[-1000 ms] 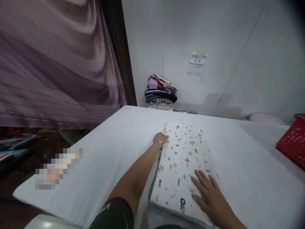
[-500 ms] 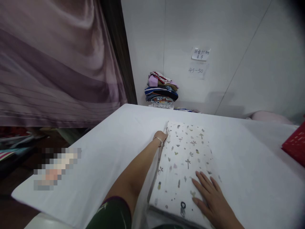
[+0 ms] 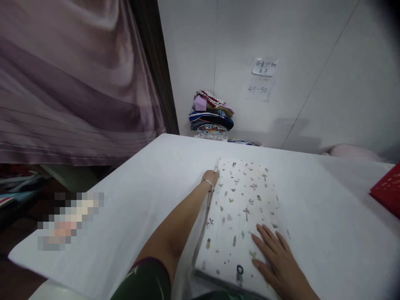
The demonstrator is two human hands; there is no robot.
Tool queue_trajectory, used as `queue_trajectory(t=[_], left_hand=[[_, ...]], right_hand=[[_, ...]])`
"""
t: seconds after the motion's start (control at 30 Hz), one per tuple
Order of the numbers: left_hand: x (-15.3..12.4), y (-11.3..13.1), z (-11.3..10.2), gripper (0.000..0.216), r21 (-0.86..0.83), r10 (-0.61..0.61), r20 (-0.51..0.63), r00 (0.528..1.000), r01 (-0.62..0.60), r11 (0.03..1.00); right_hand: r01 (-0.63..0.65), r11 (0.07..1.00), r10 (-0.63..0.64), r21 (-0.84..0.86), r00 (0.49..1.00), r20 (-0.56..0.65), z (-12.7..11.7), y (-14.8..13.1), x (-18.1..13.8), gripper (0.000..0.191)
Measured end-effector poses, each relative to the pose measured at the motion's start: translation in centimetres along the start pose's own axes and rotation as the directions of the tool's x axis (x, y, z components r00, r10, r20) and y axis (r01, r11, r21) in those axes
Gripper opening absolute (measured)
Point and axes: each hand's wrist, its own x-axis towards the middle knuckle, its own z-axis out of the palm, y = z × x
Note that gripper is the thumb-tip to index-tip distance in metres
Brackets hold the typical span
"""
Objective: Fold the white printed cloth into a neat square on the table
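Observation:
A folded white cloth (image 3: 237,212) printed with small palm trees, pineapples and other motifs lies lengthwise on the white table. At its far left edge my left hand (image 3: 211,178), wearing a bracelet, is closed on the layered side of the cloth; the fingertips are partly hidden. My right hand (image 3: 273,254) rests flat on the near right part, fingers stretched out and slightly spread. Several layers show along the cloth's left and near edges.
The white table (image 3: 140,175) reaches to a pale wall with handwritten paper signs (image 3: 264,79). A stack of folded fabrics (image 3: 212,114) stands beyond its far edge. A purple curtain (image 3: 78,83) hangs at the left. Something red (image 3: 387,191) sits at the right edge, and a blurred-out patch lies at left.
Both hands keep their places on the cloth, apart from perhaps a very slight shift of the left. The view has tilted slightly.

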Motion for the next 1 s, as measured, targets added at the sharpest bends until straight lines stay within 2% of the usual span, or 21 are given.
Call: queue_trajectory(t=[0.13, 0.37, 0.63, 0.87, 1.0], left_hand=[[-0.3, 0.1, -0.3, 0.032, -0.038, -0.005, 0.015, 1.000, 0.005, 0.999], [-0.4, -0.4, -0.4, 0.024, -0.074, -0.045, -0.033, 0.998, 0.042, 0.996], [-0.8, -0.6, 0.1, 0.025, -0.015, -0.067, -0.106, 0.992, 0.066, 0.998], [-1.2, -0.8, -0.4, 0.036, 0.003, -0.057, -0.096, 0.994, 0.058, 0.998], [-1.0, -0.8, -0.7, 0.034, -0.002, -0.066, -0.053, 0.996, 0.066, 0.998]], right_hand=[[-0.001, 1.000, 0.001, -0.021, 1.000, 0.010, 0.1, 0.0, 0.0, 0.056], [0.005, 1.000, -0.006, -0.029, 1.000, -0.012, 0.1, 0.0, 0.0, 0.056], [-0.002, 1.000, 0.003, -0.013, 1.000, 0.017, -0.1, 0.0, 0.0, 0.056], [-0.014, 0.999, 0.014, 0.032, 1.000, 0.019, -0.4, -0.2, 0.0, 0.055], [-0.025, 0.999, 0.024, 0.033, 0.999, 0.022, -0.6, -0.3, 0.1, 0.054]])
